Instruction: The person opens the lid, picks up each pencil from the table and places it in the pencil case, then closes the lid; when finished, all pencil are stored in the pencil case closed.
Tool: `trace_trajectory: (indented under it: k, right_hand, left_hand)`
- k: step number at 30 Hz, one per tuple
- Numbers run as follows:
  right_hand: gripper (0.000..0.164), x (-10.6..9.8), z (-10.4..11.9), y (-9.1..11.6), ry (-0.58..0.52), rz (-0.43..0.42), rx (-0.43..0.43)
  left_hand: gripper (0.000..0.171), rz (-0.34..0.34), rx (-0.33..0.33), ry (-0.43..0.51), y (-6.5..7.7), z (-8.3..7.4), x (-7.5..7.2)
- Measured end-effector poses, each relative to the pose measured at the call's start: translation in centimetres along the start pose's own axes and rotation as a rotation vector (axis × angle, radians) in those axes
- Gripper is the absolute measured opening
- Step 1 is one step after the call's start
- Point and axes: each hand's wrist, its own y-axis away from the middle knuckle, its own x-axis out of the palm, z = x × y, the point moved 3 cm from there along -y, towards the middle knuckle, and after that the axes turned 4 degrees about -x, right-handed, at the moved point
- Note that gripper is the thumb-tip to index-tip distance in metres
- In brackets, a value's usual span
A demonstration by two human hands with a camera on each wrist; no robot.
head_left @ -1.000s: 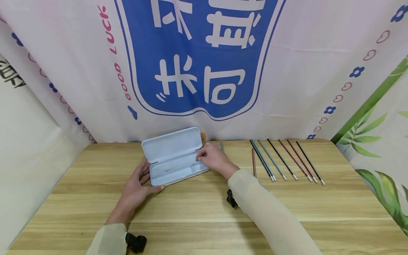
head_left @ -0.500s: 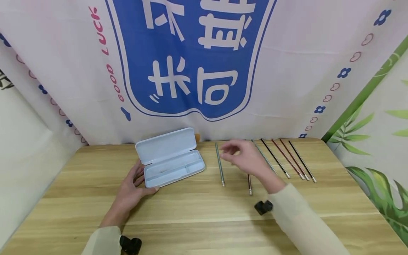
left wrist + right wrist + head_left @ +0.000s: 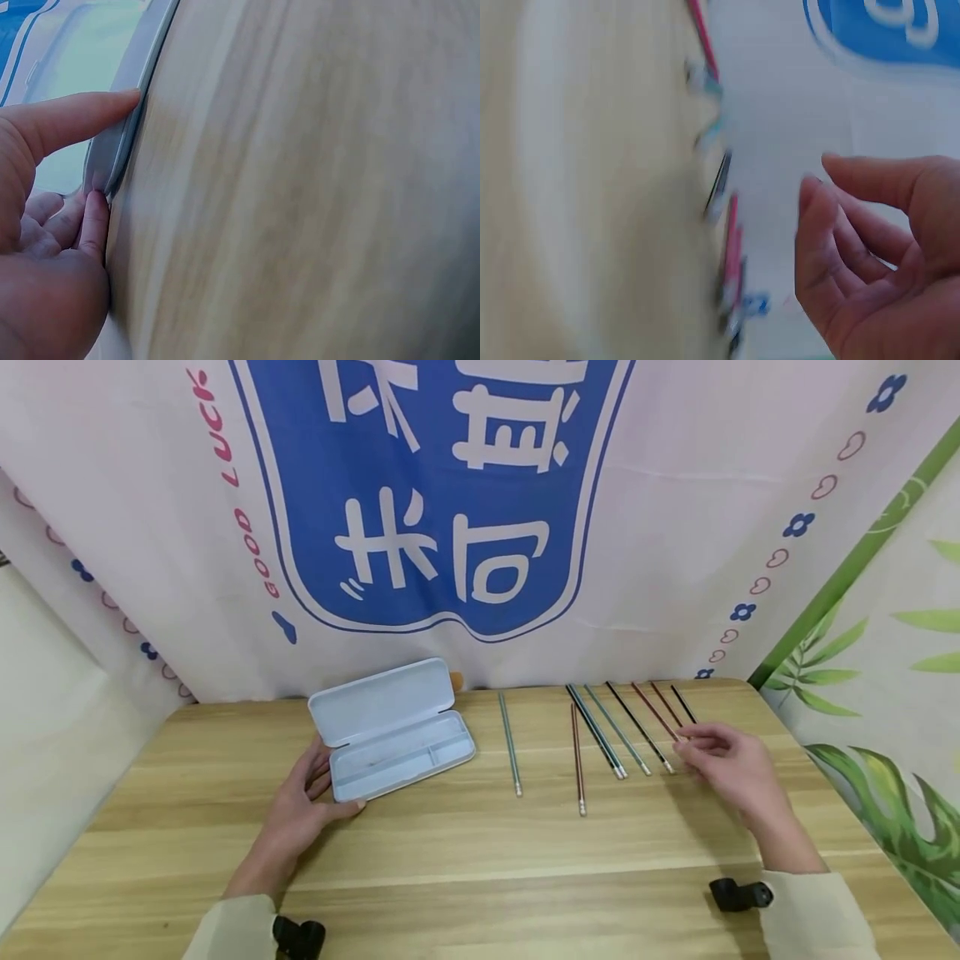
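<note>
One big white cloth (image 3: 675, 527) with a blue patch on it hangs behind the far edge of your wooden worktop (image 3: 487, 877). Your two pale sleeves (image 3: 817, 910) reach in from the near side. Your blue case (image 3: 397, 760) sits near the far edge of the worktop, left of the middle. Its lid is up and leans back, and you can see little walls inside the bottom part.

Your left hand (image 3: 296, 814) holds the left end of the case, with the thumb on the front rim and a fingertip touching the corner. Your right hand (image 3: 738, 768) hangs near the far right corner. Its fingers bend softly and hold nothing, and your right wrist view shows a gap between thumb and finger.

Nine pencils (image 3: 617, 729) lie from the middle of the worktop towards the far right corner, all pointing to the far edge. A green one is nearest the case, but apart from it. Next come a red one, two close together, a green one and a black one. Then come two red ones and a black one, and your right hand hides their near ends. The other six show white ends.
</note>
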Motion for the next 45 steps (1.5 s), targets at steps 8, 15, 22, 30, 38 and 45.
trace_trajectory:
  k: [8, 15, 22, 30, 38, 45]
  right_hand:
    - [0.043, -3.1, -5.3, 0.1, -0.201, 0.038, 0.142]
    - [0.019, -4.8, -7.4, 0.6, -0.419, -0.002, 0.199]
    - [0.013, -5.0, -7.9, 0.3, -0.334, -0.001, 0.212]
    - [0.019, -4.5, -7.9, 0.4, -0.124, -0.031, 0.229]
    - [0.047, -4.3, -8.1, 0.6, -0.011, -0.052, 0.240]
    - [0.051, -3.9, -7.3, 0.4, 0.060, -0.059, 0.201]
  left_hand:
    - [0.127, -0.002, 0.019, 0.006, 0.0, -0.2, -0.1]
    - [0.126, -0.001, 0.007, -0.003, -0.1, -0.1, 0.0]
    - [0.128, -0.015, 0.005, -0.007, -0.3, 0.2, -0.1]
    - [0.128, -0.014, -0.009, -0.016, -0.1, 0.0, -0.2]
    - [0.126, -0.003, 0.006, -0.003, 0.0, -0.5, 0.2]
    - [0.127, -0.013, -0.003, -0.002, 0.1, -0.3, 0.2]
